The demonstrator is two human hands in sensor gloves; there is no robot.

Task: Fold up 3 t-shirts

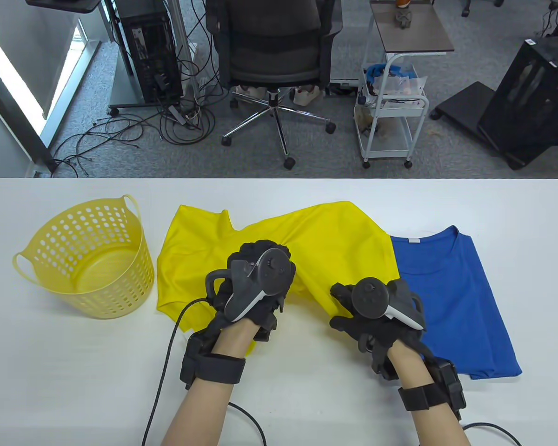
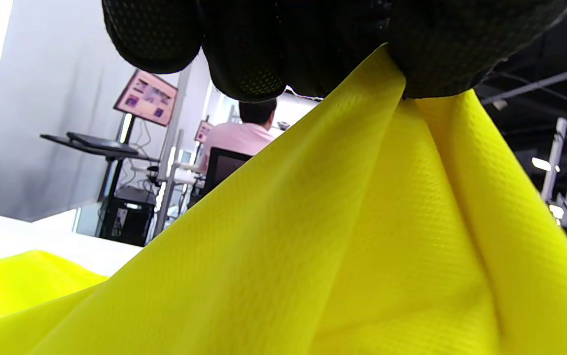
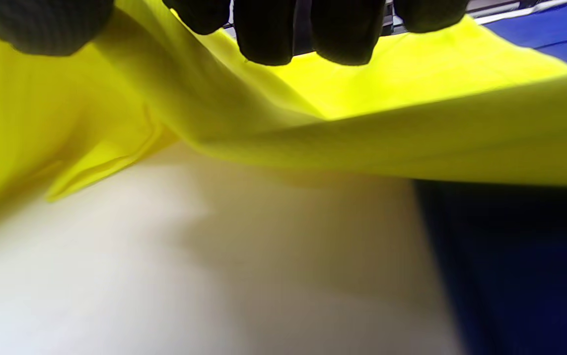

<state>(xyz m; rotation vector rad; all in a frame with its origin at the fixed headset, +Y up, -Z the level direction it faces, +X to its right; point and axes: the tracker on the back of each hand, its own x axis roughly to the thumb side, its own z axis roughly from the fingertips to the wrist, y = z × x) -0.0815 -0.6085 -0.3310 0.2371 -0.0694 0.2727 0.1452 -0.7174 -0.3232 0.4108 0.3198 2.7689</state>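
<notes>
A yellow t-shirt (image 1: pixel 316 241) lies rumpled across the middle of the white table (image 1: pixel 307 399), its right part overlapping a folded blue t-shirt (image 1: pixel 451 297). My left hand (image 1: pixel 255 283) grips a bunch of the yellow fabric (image 2: pixel 362 222) near the shirt's middle; the cloth hangs from my fingers (image 2: pixel 244 54). My right hand (image 1: pixel 376 311) grips the yellow shirt's near edge (image 3: pixel 362 143) and lifts it off the table, with the blue shirt (image 3: pixel 520 266) beside it.
A yellow perforated basket (image 1: pixel 90 260) stands at the table's left. Beyond the far table edge are an office chair (image 1: pixel 274 55), a white cart (image 1: pixel 393 97), a computer tower and floor cables. Glove cables (image 1: pixel 167 353) trail over the table's near side.
</notes>
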